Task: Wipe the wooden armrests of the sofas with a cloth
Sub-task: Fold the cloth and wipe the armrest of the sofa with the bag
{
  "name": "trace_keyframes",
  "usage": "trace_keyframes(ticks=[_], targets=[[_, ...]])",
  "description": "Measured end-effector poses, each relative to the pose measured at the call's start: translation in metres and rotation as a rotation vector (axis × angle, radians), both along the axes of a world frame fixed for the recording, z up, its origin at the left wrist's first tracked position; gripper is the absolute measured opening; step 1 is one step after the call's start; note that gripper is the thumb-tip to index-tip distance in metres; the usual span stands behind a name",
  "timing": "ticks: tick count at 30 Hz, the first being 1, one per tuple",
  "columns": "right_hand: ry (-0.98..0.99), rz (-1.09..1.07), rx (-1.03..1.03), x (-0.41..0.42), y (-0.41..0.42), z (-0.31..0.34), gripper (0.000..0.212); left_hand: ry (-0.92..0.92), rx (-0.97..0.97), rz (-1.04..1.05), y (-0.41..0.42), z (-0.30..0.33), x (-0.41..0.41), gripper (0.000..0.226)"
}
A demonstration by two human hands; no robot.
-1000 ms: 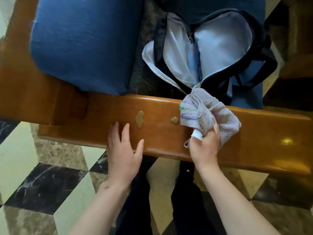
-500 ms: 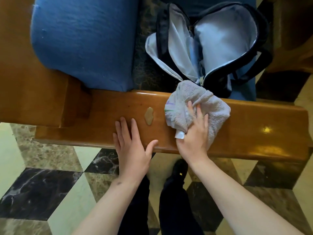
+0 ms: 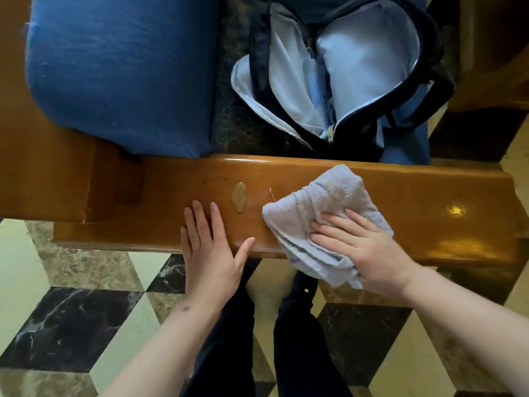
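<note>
A glossy wooden armrest [image 3: 429,196] runs across the middle of the view. On it lies a crumpled pale grey cloth [image 3: 329,202], part of it hanging over the near edge. My right hand [image 3: 363,247] presses flat on the cloth with straight fingers. My left hand [image 3: 211,247] rests flat on the armrest's near edge, fingers spread. A small brownish puddle [image 3: 239,196] sits on the wood between my two hands, just left of the cloth.
Behind the armrest lie a blue seat cushion [image 3: 120,73] and an open black backpack [image 3: 337,70] with pale lining. Another wooden piece of furniture [image 3: 492,53] stands at the right. Below is a marble floor [image 3: 71,319], with my dark trouser legs.
My right hand went from gripping the bunched cloth to pressing it flat on the armrest. The smaller spot that lay right of the puddle is now hidden under the cloth. My left hand stayed put.
</note>
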State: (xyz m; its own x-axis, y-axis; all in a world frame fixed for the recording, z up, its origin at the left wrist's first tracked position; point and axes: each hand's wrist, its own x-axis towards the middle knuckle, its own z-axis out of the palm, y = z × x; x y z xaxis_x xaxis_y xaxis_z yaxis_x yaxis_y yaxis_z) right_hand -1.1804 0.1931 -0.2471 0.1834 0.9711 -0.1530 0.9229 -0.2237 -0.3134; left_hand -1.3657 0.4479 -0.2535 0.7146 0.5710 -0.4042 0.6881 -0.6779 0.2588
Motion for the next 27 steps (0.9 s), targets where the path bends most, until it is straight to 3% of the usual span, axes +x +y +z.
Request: trace_keyframes(ticks=[3,7,12,15,17,21,27], targets=[[-0.054,-0.101,0.014,0.02,-0.021,0.001,0.06,0.005,0.01,-0.001,0.0,0.0,0.0,0.097],[0.002,-0.611,0.056,0.008,-0.001,-0.001,0.066,-0.001,0.016,-0.008,-0.001,-0.004,0.0,0.097],[0.112,-1.275,0.159,-0.037,0.098,0.001,0.084,-0.015,0.024,-0.009,-0.002,-0.005,-0.002,0.097],[0.132,-1.428,0.196,-0.05,0.145,0.002,0.08,-0.006,0.031,-0.014,-0.003,-0.005,-0.002,0.096],[0.11,-1.341,0.145,-0.059,0.152,0.0,0.087,0.0,0.04,-0.018,-0.004,-0.005,-0.001,0.096],[0.129,-0.926,0.111,-0.07,0.117,-0.002,0.094,-0.012,0.042,-0.01,-0.004,-0.005,-0.001,0.097],[0.033,-0.271,0.042,-0.043,0.012,-0.007,0.064,-0.033,0.051,-0.015,-0.002,-0.007,-0.005,0.094]])
